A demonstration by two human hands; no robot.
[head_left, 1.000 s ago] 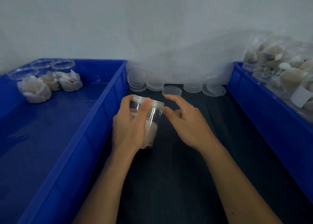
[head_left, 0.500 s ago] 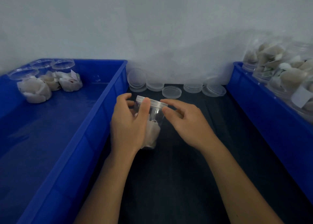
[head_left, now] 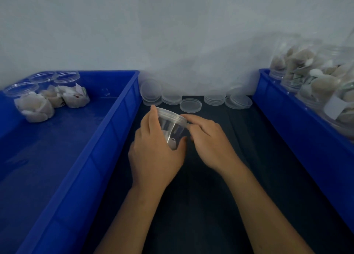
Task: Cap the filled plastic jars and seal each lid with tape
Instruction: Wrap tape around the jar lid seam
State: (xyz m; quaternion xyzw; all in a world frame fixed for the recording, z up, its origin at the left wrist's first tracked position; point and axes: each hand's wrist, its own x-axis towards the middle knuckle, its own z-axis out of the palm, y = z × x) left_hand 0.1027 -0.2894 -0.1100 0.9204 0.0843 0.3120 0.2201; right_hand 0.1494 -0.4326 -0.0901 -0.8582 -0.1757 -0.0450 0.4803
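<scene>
I saw the left hand (head_left: 155,154) wrapped around the filled jar (head_left: 171,131) at centre; right hand (head_left: 208,140) fingertips pinched its lid (head_left: 172,116), seemingly mid-twist. Keep the jar braced and level; spare lids (head_left: 190,105) lay at twelve o'clock.

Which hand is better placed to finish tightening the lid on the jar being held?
The right hand: its fingers already sit on the lid rim, free to twist. The left hand is wrapped round the jar body, steadying it.
</scene>
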